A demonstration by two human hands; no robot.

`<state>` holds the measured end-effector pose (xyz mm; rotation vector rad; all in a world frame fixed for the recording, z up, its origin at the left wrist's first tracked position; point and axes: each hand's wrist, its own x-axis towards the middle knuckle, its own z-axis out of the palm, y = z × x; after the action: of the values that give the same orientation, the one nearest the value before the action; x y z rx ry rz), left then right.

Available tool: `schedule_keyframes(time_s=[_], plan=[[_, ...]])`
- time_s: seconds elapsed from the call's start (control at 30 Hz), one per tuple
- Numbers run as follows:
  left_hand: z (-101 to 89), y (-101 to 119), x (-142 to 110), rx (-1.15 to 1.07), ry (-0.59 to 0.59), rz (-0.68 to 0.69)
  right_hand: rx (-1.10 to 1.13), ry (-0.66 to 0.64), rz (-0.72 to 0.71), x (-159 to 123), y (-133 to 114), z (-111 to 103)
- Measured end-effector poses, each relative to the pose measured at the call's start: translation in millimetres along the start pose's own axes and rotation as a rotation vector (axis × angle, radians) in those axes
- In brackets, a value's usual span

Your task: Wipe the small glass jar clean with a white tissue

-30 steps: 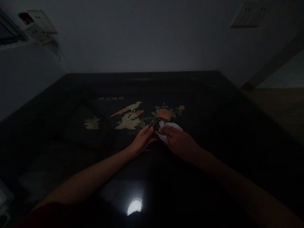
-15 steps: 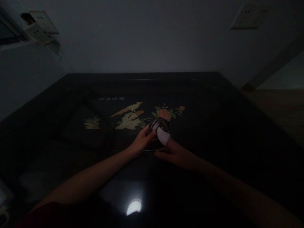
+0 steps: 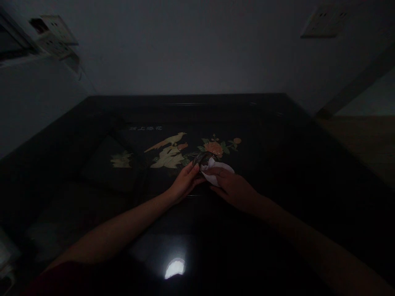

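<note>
My left hand [image 3: 185, 181] is closed around the left side of a small, dark, shiny glass cup [image 3: 203, 157], held over the table. The cup looks tilted, and its lower part is hidden by my fingers and a tissue. In my right hand [image 3: 236, 187] is a crumpled white tissue [image 3: 227, 167], pinched and pressed against the cup's near right side. Dim light keeps me from telling how far the tissue reaches inside the cup.
Beneath my hands is a glossy black table [image 3: 265, 123] with an inlaid bird [image 3: 169, 141] and flower [image 3: 213, 149]. A pale wall [image 3: 191, 49] stands behind it, with sockets [image 3: 321, 20] at right and more sockets [image 3: 55, 37] at left.
My right hand has moved up and slightly right, fingers now over the tissue. The tissue has spread out to the right beside the cup. My left hand stays almost in place.
</note>
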<state>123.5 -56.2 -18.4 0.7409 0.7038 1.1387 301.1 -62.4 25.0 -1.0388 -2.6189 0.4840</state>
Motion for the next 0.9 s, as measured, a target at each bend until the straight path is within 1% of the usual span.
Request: schedule_keyframes(time_s=[0.07, 0.17, 0.23, 0.3, 0.37, 0.57, 0.67, 0.8, 0.83, 0.9], plan=[[0.9, 0, 0, 0.006, -0.014, 0.001, -0.157, 0.009, -0.058, 0, 3, -5], [1.8, 0, -1, 0.024, -0.013, 0.006, -0.360, 0.042, -0.146, -1, 6, -6], [1.6, -1, -1, 0.039, -0.005, 0.011, -0.407, 0.047, -0.164, -2, 8, -4], [0.5, -2, -1, 0.048, -0.005, 0.014, -0.378, 0.032, -0.143, -1, 8, -3], [-0.9, -3, 0, 0.047, -0.012, 0.015, -0.285, 0.021, -0.102, -1, 6, -1], [-1.1, -1, -1, 0.034, -0.020, 0.002, 0.120, 0.051, 0.035, -2, -7, 11], [-0.8, -1, 0, 0.052, -0.004, 0.005, 0.381, 0.041, 0.065, -5, -13, 14], [-2.7, -5, 2, 0.100, -0.001, 0.047, 0.745, 0.031, 0.110, -5, -19, 13], [-3.2, -6, 2, 0.111, -0.006, 0.057, 0.795, 0.033, 0.131, -5, -20, 12], [-3.5, -7, 2, 0.127, -0.008, 0.066, 0.819, 0.040, 0.163, -4, -20, 10]])
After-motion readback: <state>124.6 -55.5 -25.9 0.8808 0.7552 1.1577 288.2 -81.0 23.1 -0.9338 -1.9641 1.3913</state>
